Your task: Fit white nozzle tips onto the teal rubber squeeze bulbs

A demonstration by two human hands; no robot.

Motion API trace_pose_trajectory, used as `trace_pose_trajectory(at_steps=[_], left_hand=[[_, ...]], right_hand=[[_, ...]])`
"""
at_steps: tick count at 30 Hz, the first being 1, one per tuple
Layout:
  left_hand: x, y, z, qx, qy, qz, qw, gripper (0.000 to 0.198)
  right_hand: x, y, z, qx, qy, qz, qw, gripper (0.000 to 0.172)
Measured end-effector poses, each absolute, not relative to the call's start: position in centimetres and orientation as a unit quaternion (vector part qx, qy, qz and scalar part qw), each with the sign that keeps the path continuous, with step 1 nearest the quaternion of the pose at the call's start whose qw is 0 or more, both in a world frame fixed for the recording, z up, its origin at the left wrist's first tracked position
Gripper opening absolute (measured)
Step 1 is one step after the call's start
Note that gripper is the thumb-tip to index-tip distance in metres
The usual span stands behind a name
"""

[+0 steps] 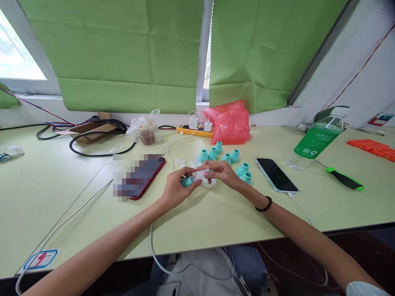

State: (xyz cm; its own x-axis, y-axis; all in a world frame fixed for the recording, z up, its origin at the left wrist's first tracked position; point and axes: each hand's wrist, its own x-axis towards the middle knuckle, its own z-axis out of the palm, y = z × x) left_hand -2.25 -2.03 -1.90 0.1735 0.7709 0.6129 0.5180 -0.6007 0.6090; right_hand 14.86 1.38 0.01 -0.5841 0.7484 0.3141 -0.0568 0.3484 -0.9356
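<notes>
My left hand (177, 188) is closed round a teal bulb-shaped piece (186, 181), held on its side with its narrow end to the right. Pinched in the fingers of my right hand (220, 172) is a small translucent white plastic piece (201, 174). The two pieces meet end to end between my hands, but I cannot tell how far one sits in the other. Several more translucent pieces (210, 182) lie just under and behind my fingers, partly hidden. Beyond and right of my right hand stand several teal bulb-shaped pieces (235, 156).
A red-edged phone (154, 176) lies left, another phone (277, 175) right with a cable. A water bottle (319, 139) leans near a green-black screwdriver (345, 178). Behind are a yellow power strip (200, 132), pink bubble wrap (231, 123), a bagged cup (147, 132) and black cables (92, 133).
</notes>
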Motion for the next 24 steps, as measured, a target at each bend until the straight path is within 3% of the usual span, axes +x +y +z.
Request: trace_pose_trajectory(at_steps=[7, 15, 20, 24], left_hand=[[-2.55, -1.9, -2.01, 0.743, 0.413, 0.522, 0.067, 0.017], [-2.62, -1.84, -2.47, 0.778, 0.369, 0.507, -0.03, 0.013], [-2.55, -2.05, -2.31, 0.751, 0.421, 0.508, 0.017, 0.035], [-2.64, -1.96, -2.36, 0.759, 0.429, 0.49, 0.014, 0.021]], right_hand=[[14.62, 1.25, -0.64, -0.285, -0.709, 0.463, 0.449, 0.025], [14.83, 1.25, -0.56, -0.27, -0.706, 0.512, 0.409, 0.021], [14.97, 1.49, -0.51, -0.249, -0.729, 0.464, 0.437, 0.017], [14.7, 1.06, -0.55, -0.246, -0.743, 0.439, 0.441, 0.019]])
